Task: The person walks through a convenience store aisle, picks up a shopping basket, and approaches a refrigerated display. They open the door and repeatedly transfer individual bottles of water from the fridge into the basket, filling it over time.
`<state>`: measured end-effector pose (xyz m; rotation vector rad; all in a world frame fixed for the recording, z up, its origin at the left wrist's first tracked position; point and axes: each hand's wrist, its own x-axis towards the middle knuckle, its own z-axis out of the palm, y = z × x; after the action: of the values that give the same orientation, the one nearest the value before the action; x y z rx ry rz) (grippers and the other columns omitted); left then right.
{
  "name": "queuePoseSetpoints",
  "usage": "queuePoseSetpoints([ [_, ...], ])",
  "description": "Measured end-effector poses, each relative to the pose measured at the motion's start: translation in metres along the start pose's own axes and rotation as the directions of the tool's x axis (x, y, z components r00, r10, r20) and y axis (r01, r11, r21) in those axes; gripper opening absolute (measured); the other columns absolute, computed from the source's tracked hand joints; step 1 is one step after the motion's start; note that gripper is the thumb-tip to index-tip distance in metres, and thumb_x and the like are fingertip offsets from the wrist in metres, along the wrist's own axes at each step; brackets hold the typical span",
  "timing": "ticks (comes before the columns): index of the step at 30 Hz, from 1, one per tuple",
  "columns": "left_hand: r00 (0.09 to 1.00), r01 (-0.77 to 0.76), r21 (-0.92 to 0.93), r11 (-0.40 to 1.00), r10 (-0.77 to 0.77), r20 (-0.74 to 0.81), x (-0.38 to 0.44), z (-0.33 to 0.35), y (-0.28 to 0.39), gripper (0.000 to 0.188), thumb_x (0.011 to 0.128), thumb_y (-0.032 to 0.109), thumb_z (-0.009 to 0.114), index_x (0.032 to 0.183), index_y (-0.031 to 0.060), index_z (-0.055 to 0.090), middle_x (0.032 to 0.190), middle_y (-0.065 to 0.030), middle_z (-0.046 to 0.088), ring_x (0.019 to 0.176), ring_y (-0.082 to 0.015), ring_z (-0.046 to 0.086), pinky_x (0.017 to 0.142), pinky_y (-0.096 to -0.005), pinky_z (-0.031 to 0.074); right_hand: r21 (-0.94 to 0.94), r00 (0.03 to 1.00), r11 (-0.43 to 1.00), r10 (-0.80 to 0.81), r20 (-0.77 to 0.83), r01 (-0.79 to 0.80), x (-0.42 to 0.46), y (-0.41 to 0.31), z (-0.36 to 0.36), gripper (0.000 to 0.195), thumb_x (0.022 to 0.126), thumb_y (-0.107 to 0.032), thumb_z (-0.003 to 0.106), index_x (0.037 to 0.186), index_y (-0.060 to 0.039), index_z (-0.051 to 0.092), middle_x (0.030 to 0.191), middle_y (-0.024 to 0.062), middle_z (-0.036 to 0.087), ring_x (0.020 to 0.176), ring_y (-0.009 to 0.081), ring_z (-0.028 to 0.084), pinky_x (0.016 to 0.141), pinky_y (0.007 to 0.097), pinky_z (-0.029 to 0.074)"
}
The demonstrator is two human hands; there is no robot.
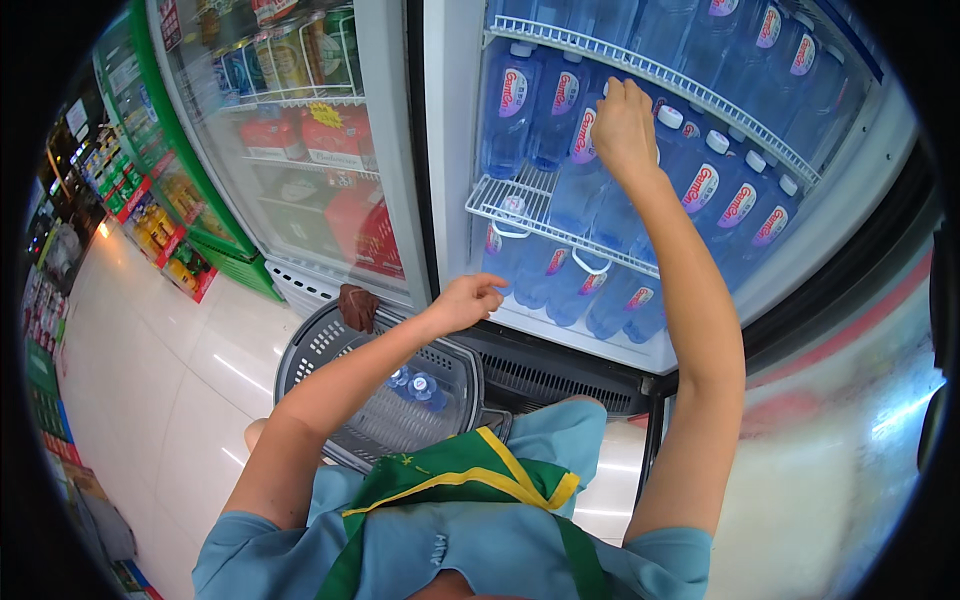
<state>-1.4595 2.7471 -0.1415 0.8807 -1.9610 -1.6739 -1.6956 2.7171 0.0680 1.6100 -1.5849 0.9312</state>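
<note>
My right hand [624,124] is at the middle shelf of an open drinks fridge, fingers bent down at the cap end of a blue-tinted Ganten water bottle [583,142]; the fingers hide the cap, so a grip is not certain. More such bottles [701,187] stand in rows beside it. My left hand [471,301] hovers with curled, parted fingers before the fridge's lower edge, holding nothing. Under my left forearm, a grey plastic shopping basket [457,375] on the floor holds bottles [422,386]. A brown cloth or bag [358,307] hangs at its rim.
White wire shelves [562,238] cross the fridge, with handled bottle packs [574,296] at the bottom. The open glass door [825,435] stands at my right. On the left are a closed fridge [300,172] with cans and boxes, a green-framed cooler [225,247] and floor displays.
</note>
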Motion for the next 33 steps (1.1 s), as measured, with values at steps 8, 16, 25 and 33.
queuePoseSetpoints([
  [8, 0.998, -0.063, 0.135, 0.989, 0.063, 0.005, 0.003, 0.011, 0.022, 0.046, 0.082, 0.013, 0.061, 0.123, -0.0004, 0.045, 0.099, -0.0133, 0.058, 0.084, -0.0154, 0.057, 0.071, -0.0268, 0.049, 0.161, 0.991, 0.98, 0.099, 0.092, -0.113, 0.007, -0.001, -0.001, 0.037, 0.079, -0.018, 0.059, 0.11, 0.0015, 0.052, 0.101, 0.0218, 0.054, 0.096, 0.0389, 0.052, 0.082, 0.0466, 0.042],
  [16, 0.897, -0.246, 0.365, 0.898, 0.353, -0.266, 0.048, 0.017, 0.096, 0.087, 0.066, 0.026, 0.076, 0.135, 0.0027, 0.028, 0.115, -0.0221, 0.051, 0.095, -0.0261, 0.057, 0.079, -0.0342, 0.048, 0.225, 0.941, 0.969, 0.016, 0.337, -0.097, -0.01, -0.019, -0.051, 0.042, 0.077, -0.025, 0.064, 0.106, 0.0031, 0.051, 0.099, 0.023, 0.056, 0.096, 0.0374, 0.054, 0.076, 0.044, 0.045],
  [25, 0.642, -0.597, 0.396, 0.698, 0.711, -0.286, 0.046, 0.019, 0.131, 0.091, 0.061, 0.02, 0.076, 0.133, 0.0002, 0.025, 0.124, -0.0227, 0.044, 0.115, -0.0336, 0.045, 0.093, -0.0391, 0.039, 0.349, 0.936, 0.896, -0.333, 0.118, 0.274, -0.051, -0.06, -0.085, 0.034, 0.077, -0.019, 0.066, 0.098, 0.0022, 0.049, 0.089, 0.0195, 0.058, 0.083, 0.0385, 0.056, 0.07, 0.0418, 0.045],
  [33, 0.702, -0.437, 0.519, 0.735, 0.639, -0.314, -0.053, -0.012, 0.12, 0.076, 0.06, 0.025, 0.077, 0.12, -0.0003, 0.037, 0.1, -0.018, 0.057, 0.093, -0.0294, 0.058, 0.08, -0.0359, 0.046, 0.606, 0.904, 0.788, -0.333, 0.27, 0.109, -0.054, -0.108, -0.111, 0.027, 0.085, -0.02, 0.062, 0.105, -0.0037, 0.055, 0.079, 0.0053, 0.062, 0.066, 0.0084, 0.055, 0.058, 0.0226, 0.043],
])
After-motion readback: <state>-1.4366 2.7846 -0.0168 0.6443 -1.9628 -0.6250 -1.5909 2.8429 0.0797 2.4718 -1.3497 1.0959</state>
